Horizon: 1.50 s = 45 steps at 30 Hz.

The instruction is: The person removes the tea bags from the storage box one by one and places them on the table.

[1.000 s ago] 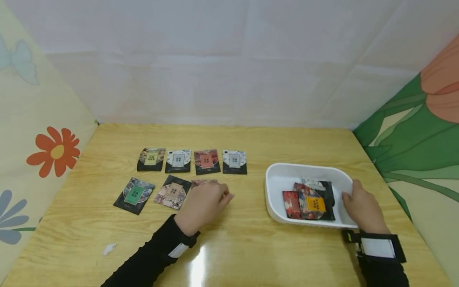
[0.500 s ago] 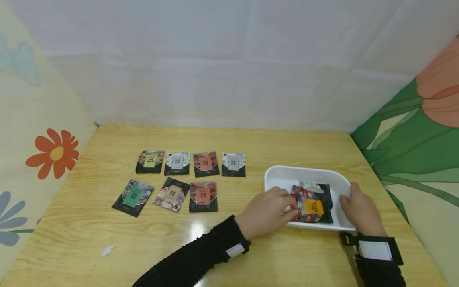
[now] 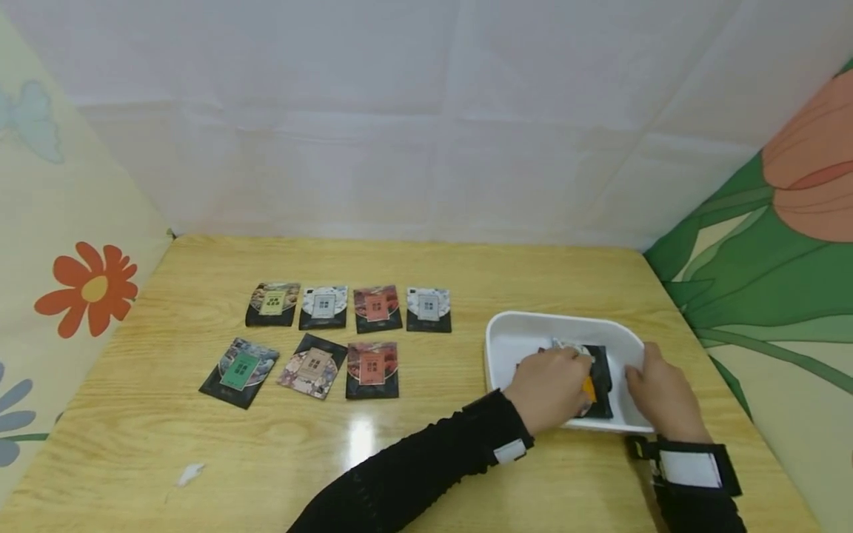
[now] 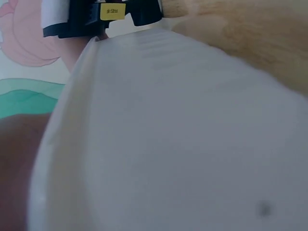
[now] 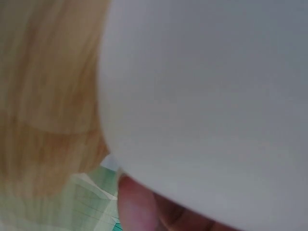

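Note:
A white plastic tray [image 3: 526, 326] stands at the right of the table, holding several small sachets. My right hand [image 3: 669, 396] grips its right end, with the thumb over the rim. My left hand [image 3: 549, 389] reaches into the tray over the sachets, fingers bent down and thumb at the near side. An orange-labelled sachet [image 3: 589, 390] shows between its fingers and thumb; I cannot tell whether they pinch it. A black sachet [image 3: 602, 381] lies beside it, partly covered. The tray's outer wall [image 4: 183, 134] fills most of the left wrist view, and the tray wall [image 5: 207, 96] also dominates the right wrist view.
To the left, sachets lie face up in two rows. The back row runs from a yellow-labelled sachet [image 3: 272, 304] to a white one [image 3: 429, 309]. In front lie a green-labelled sachet [image 3: 238, 372], a pink one [image 3: 312, 366] and a red-labelled one [image 3: 372, 370]. A white scrap [image 3: 189, 474] lies nearer.
My left hand has moved right, from the red-labelled sachet in the front row into the tray, over the sachets there. The right hand keeps its hold on the tray.

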Available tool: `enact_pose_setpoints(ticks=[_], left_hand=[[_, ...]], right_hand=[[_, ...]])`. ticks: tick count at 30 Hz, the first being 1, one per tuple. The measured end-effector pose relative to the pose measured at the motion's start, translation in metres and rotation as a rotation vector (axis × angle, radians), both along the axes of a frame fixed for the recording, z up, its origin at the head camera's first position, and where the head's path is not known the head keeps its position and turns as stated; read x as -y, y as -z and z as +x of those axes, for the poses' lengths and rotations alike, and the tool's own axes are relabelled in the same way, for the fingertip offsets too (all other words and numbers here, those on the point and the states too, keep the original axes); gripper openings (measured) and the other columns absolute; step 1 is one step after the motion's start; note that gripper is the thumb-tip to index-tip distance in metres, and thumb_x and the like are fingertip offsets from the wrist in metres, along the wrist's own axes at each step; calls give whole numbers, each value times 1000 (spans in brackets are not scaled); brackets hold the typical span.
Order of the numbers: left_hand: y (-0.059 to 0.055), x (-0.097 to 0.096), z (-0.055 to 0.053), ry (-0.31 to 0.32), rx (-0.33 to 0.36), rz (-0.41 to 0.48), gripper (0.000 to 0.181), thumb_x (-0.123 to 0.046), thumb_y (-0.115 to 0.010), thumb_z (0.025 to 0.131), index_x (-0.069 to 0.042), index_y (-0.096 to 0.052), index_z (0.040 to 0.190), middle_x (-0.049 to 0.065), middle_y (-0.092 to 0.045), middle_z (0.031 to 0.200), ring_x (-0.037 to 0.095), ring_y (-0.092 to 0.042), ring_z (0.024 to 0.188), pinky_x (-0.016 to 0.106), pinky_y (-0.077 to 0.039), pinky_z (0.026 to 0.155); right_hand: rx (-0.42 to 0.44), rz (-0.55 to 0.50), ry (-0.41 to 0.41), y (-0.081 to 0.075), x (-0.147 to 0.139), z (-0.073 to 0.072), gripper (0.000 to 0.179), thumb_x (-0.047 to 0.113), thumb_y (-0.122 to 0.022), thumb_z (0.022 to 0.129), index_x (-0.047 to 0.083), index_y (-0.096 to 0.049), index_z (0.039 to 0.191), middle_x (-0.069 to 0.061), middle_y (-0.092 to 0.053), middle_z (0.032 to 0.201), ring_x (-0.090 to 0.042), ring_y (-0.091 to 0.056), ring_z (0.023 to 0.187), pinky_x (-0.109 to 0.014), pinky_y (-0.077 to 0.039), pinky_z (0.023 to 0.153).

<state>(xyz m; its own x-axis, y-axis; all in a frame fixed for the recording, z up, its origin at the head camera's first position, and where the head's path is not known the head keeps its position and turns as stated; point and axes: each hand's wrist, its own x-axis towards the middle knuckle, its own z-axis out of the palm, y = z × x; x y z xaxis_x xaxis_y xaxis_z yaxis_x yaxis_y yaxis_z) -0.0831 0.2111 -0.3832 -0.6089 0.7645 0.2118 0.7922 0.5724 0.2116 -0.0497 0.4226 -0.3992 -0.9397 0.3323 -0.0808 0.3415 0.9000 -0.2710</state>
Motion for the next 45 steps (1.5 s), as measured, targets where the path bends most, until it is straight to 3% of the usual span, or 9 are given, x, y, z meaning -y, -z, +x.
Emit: enact_pose_setpoints(ticks=[4, 10, 16, 18, 23, 26, 32, 40, 45], left_hand=[[0, -15, 2, -27, -48, -94, 41, -52, -63, 87, -25, -65, 118, -10, -61, 103, 6, -59, 93, 23, -45, 66], [-5, -28, 2, -61, -101, -126, 35, -55, -62, 85, -28, -66, 108, -10, -62, 98, 7, -58, 85, 26, -44, 58], [-21, -22, -4, -5, 146, -105, 25, -51, -57, 91, -26, -61, 93, -11, -57, 80, 3, -53, 66, 24, -41, 50], [-28, -20, -5, 4, 190, -85, 23, -49, -55, 92, -26, -58, 88, -11, -54, 75, 3, -51, 61, 23, -39, 48], [-36, -23, -10, -53, 35, -97, 23, -49, -56, 92, -28, -64, 96, -9, -59, 83, 7, -56, 70, 24, -43, 55], [-33, -26, -12, -48, -23, -143, 25, -47, -55, 92, -28, -66, 104, -9, -61, 88, 7, -58, 75, 24, -45, 59], [-23, -40, -25, 4, -27, -186, 24, -44, -55, 93, -28, -65, 107, -10, -63, 95, 5, -59, 83, 23, -46, 64], [21, -47, -41, -7, -66, -145, 26, -47, -60, 90, -26, -69, 103, -12, -65, 94, 2, -61, 88, 18, -45, 73], [23, -48, -41, 10, -97, -184, 28, -51, -61, 88, -29, -71, 103, -12, -65, 94, 3, -61, 87, 20, -46, 71]], right_hand=[[-14, 15, -19, 0, -3, 0, 50, 10, -46, 94, -22, -30, 129, -46, -51, 104, -51, -60, 83, -47, -46, 58], [-37, 22, -38, 0, -4, 2, 48, 9, -46, 94, -23, -31, 126, -45, -52, 99, -48, -61, 77, -46, -45, 56], [-27, 21, -47, 4, -2, 3, 48, 9, -45, 94, -24, -31, 125, -44, -54, 94, -47, -61, 75, -45, -44, 55], [-36, 28, -59, 4, -3, 4, 48, 9, -45, 94, -24, -30, 125, -44, -54, 93, -46, -61, 73, -45, -44, 54], [-46, 26, -54, 4, -4, 5, 47, 10, -46, 94, -22, -31, 125, -44, -54, 94, -45, -61, 72, -45, -44, 54], [-28, 22, -46, 5, -5, 6, 46, 10, -46, 94, -22, -32, 124, -43, -54, 93, -44, -61, 71, -45, -44, 54], [-60, 48, -50, 7, -2, 7, 43, 9, -47, 93, -21, -34, 121, -42, -54, 90, -45, -60, 70, -46, -43, 53], [-64, 47, -30, 5, 3, 3, 44, 9, -48, 93, -20, -35, 122, -43, -54, 94, -48, -60, 75, -48, -45, 56], [-55, 50, -28, 2, 3, 4, 44, 9, -48, 93, -20, -34, 123, -43, -54, 94, -48, -60, 75, -48, -45, 56]])
